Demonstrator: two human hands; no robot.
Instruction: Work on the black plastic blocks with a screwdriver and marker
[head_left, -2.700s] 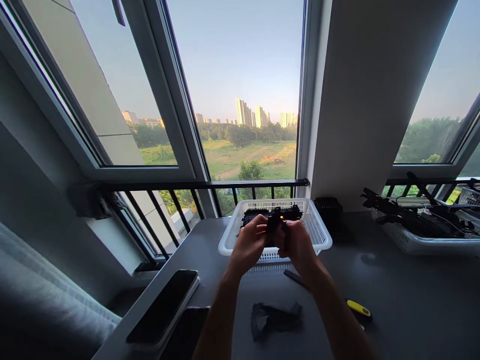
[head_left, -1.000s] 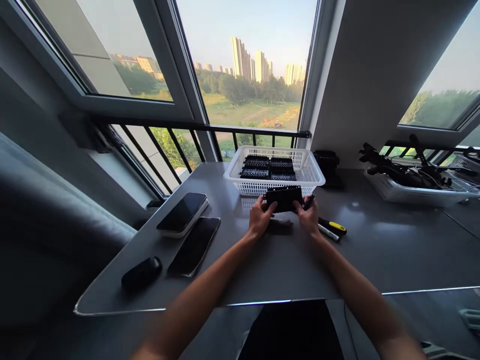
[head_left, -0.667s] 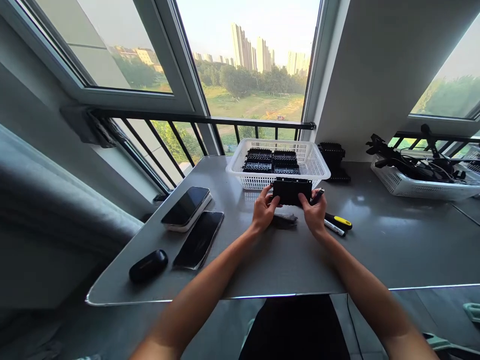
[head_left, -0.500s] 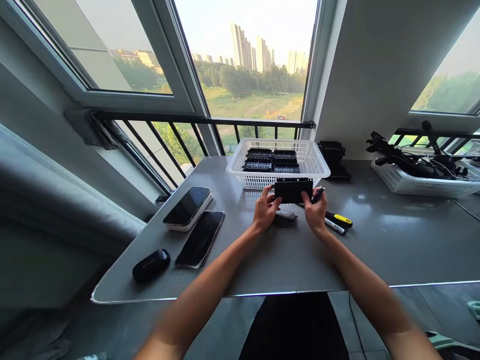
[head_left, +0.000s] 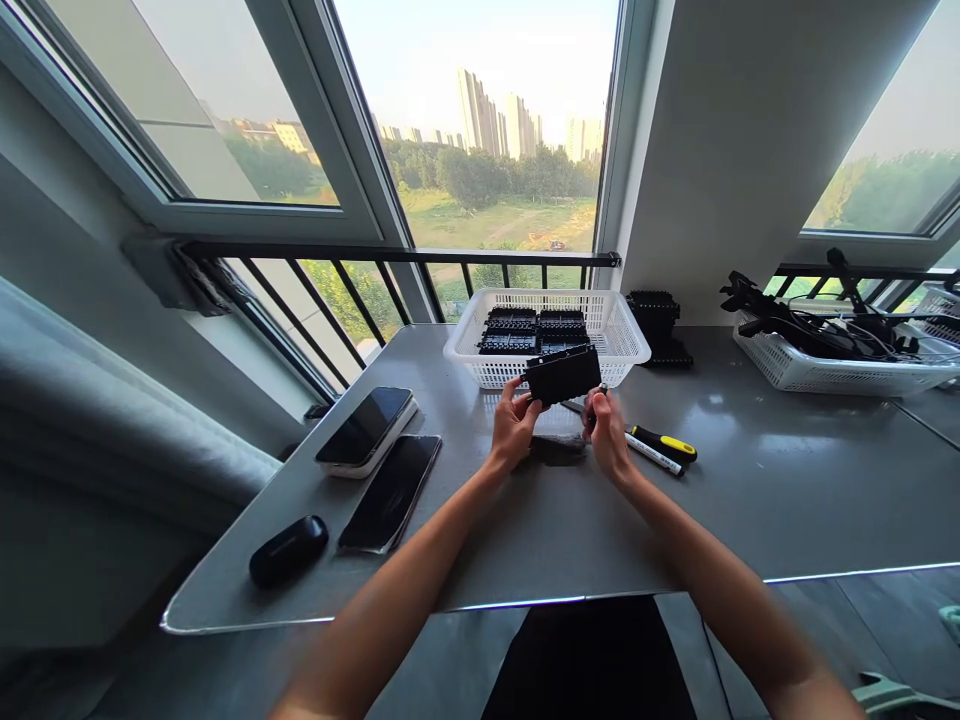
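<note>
My left hand (head_left: 514,425) grips the lower left corner of a flat black rectangular part (head_left: 562,376), which is tilted with its right side higher. Just below the part's right end, my right hand (head_left: 609,432) is closed around a small dark object whose tip shows above the fingers. Behind the part stands a white plastic basket (head_left: 471,372) with several black ridged parts (head_left: 510,332) inside. A dark item (head_left: 557,450) lies on the table between my wrists. Right of my right hand are a yellow-and-black handle (head_left: 666,444) and a white marker (head_left: 654,455).
On the left of the grey table (head_left: 525,550) lie two phones (head_left: 391,492), the rear one on a white box, and a black case (head_left: 289,551). Black parts (head_left: 654,325) are stacked beside the basket. Another basket (head_left: 832,378) holds black gear and cables.
The black part has gone from level to tilted. My right hand has let go of its right end and moved slightly down, still holding the small dark object. The camera view has shifted a little.
</note>
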